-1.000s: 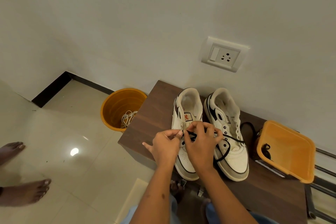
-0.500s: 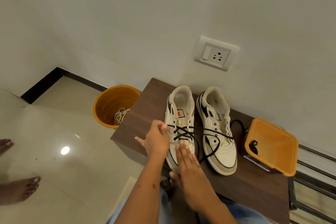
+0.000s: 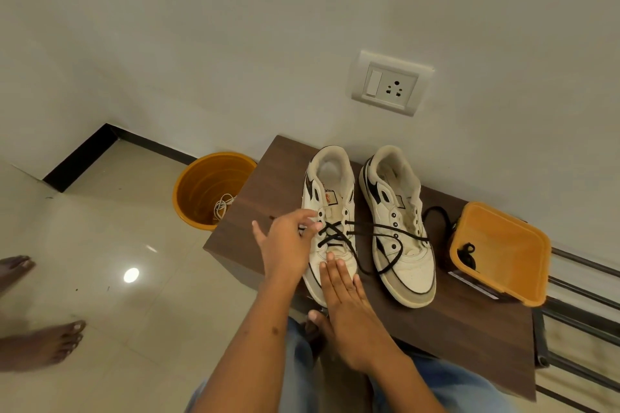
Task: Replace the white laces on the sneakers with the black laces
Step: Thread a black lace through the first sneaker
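Note:
Two white sneakers stand side by side on a dark wooden table (image 3: 446, 329). The left sneaker (image 3: 330, 191) has a black lace (image 3: 330, 235) crossed through its lower eyelets. The lace's loose ends trail right across the right sneaker (image 3: 401, 231). My left hand (image 3: 288, 245) rests against the left sneaker's left side, fingers loosely spread toward the eyelets, holding nothing. My right hand (image 3: 349, 305) lies flat with straight fingers on the left sneaker's toe. White laces (image 3: 223, 206) lie in an orange bucket (image 3: 204, 184) on the floor.
An orange plastic box (image 3: 503, 248) with another black lace (image 3: 466, 253) inside sits at the table's right end. A wall socket (image 3: 391, 85) is above the sneakers. Another person's bare feet (image 3: 50, 342) stand on the tiled floor at the left. A metal rack (image 3: 583, 318) is right of the table.
Both hands let go of the black lace they were pinching a second ago. My right hand drew back and flattened on the toe; my left hand opened beside the sneaker.

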The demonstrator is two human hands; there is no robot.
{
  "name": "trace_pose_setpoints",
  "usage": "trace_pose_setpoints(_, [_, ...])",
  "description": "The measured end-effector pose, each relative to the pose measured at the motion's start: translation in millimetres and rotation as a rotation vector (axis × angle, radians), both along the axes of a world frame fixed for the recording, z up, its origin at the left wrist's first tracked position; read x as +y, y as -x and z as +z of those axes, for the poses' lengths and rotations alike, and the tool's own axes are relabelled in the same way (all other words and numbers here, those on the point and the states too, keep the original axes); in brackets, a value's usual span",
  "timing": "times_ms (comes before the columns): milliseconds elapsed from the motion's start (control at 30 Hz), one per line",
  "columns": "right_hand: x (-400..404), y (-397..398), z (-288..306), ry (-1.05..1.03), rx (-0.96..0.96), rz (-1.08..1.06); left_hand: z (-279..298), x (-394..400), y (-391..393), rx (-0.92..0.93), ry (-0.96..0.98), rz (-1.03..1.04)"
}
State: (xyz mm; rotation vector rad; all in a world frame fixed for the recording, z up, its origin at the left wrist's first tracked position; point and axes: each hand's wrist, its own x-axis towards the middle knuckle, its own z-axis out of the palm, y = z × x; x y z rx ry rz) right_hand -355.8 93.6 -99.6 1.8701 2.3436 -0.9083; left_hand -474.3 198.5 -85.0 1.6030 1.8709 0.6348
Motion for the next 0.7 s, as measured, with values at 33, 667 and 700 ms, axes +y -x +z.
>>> trace_pose_setpoints(33, [0,1,1,0.014,-0.001,0.002,-2,-1,-4,0.027,-0.010,-0.004])
trace_pose_setpoints(667, [3,2,2,0.076,-0.010,-0.012,-2,3,-8,0.044,-0.009,-0.012])
trace_pose_setpoints(700, [3,2,2,0.073,-0.010,-0.013,-1,3,-9,0.048,-0.045,0.024])
